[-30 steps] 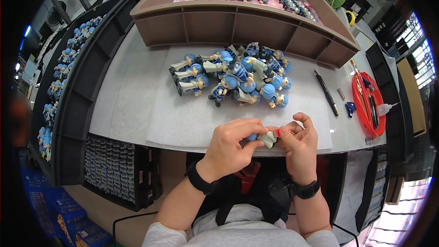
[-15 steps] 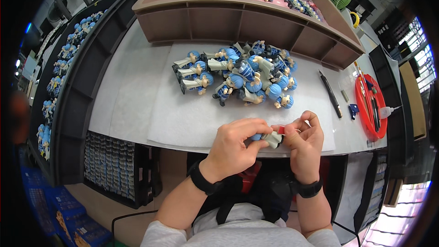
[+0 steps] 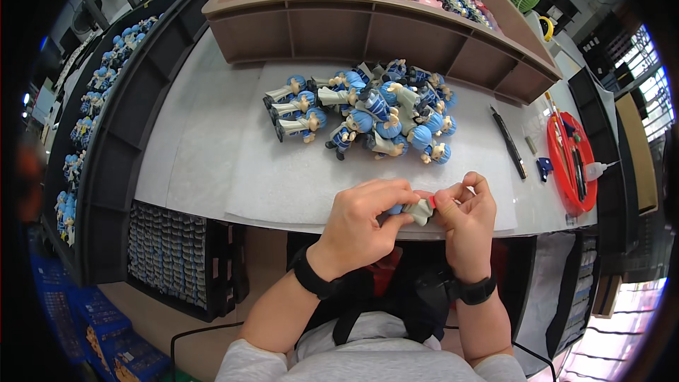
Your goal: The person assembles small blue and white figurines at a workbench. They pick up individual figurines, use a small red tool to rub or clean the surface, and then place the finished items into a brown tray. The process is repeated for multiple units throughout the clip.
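My left hand is closed round a small figurine with blue hair and a pale coat, lying sideways over the table's near edge. Its head is partly covered by my fingers. At the figurine's foot end, my right hand pinches a small red piece, mostly hidden by the thumb. Whether that piece is soft or hard, I cannot tell. Beyond my hands, a heap of similar figurines lies on a white foam sheet, with several laid side by side at its left.
A brown crate with rows of figurines stands at the back. Along the left runs a black tray of figurines. To the right lie a black pen, a blue clip and a red dish holding brushes and tools.
My right thumb has moved over the red piece, so less of it shows. The fingers sit slightly closer to the figurine's feet. My left hand keeps its hold.
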A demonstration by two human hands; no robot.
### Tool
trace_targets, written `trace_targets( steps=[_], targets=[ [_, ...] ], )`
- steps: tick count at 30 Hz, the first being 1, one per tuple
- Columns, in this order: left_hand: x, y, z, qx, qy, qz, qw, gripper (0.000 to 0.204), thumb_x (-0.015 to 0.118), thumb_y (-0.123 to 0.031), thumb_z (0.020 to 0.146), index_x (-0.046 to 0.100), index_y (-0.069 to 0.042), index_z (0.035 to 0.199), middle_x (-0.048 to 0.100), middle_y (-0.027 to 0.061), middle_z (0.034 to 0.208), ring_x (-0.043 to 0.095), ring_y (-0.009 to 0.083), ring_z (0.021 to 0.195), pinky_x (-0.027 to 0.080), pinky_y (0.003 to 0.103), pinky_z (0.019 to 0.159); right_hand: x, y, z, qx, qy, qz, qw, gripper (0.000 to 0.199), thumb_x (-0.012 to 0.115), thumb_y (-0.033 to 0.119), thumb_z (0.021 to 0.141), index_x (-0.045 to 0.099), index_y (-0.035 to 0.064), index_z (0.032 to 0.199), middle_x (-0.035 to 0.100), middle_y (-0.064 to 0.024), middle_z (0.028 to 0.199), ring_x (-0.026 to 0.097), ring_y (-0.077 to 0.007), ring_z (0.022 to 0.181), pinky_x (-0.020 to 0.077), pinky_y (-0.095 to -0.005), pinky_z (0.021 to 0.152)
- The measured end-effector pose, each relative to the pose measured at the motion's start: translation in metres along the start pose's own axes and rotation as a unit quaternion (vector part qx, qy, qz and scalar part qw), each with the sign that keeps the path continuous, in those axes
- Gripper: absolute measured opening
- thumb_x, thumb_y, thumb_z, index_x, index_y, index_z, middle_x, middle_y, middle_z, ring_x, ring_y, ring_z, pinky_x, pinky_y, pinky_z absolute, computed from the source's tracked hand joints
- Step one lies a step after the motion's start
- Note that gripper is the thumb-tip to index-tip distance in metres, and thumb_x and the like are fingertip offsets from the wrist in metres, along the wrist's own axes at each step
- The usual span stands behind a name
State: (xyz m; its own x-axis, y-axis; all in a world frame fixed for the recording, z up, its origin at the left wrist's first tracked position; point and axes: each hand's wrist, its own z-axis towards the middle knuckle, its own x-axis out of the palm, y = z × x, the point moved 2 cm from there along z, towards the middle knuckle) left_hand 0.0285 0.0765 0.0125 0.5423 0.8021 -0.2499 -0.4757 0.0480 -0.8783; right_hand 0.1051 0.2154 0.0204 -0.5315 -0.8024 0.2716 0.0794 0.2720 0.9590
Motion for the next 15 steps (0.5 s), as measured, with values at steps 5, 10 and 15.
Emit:
trace_targets(
  steps=[5, 10, 15],
  targets=[
    [-0.001, 0.001, -0.002, -0.043, -0.007, -0.038, 0.998, 0.028, 0.066, 0.009, 0.064, 0.064, -0.001, 0.09, 0.064, 0.0133, 0.093, 0.062, 0.0182, 0.078, 0.049, 0.025, 0.063, -0.001, 0.002, -0.004, 0.021, 0.026, 0.09, 0.995, 0.034, 0.059, -0.007, 0.078, 0.034, 0.0043, 0.098, 0.055, -0.0087, 0.078, 0.062, -0.0266, 0.087, 0.0478, -0.0339, 0.081],
    [0.0, -0.001, -0.002, -0.016, -0.005, -0.017, 1.0, 0.027, 0.066, 0.009, 0.064, 0.064, 0.0, 0.089, 0.064, 0.0133, 0.093, 0.062, 0.0189, 0.078, 0.049, 0.025, 0.063, 0.005, -0.005, -0.01, -0.12, 0.044, -0.055, 0.99, 0.032, 0.058, -0.007, 0.079, 0.033, 0.0043, 0.096, 0.055, -0.0083, 0.077, 0.062, -0.0273, 0.088, 0.0474, -0.0329, 0.08],
    [0.001, -0.002, 0.0, 0.002, -0.008, 0.004, 1.0, 0.027, 0.066, 0.009, 0.064, 0.064, 0.0, 0.089, 0.064, 0.0132, 0.093, 0.063, 0.02, 0.079, 0.049, 0.026, 0.064, 0.004, -0.003, -0.001, -0.067, 0.014, -0.047, 0.997, 0.03, 0.057, -0.006, 0.08, 0.033, 0.0043, 0.096, 0.056, -0.0084, 0.077, 0.062, -0.0278, 0.088, 0.0488, -0.0284, 0.074]
  ],
)
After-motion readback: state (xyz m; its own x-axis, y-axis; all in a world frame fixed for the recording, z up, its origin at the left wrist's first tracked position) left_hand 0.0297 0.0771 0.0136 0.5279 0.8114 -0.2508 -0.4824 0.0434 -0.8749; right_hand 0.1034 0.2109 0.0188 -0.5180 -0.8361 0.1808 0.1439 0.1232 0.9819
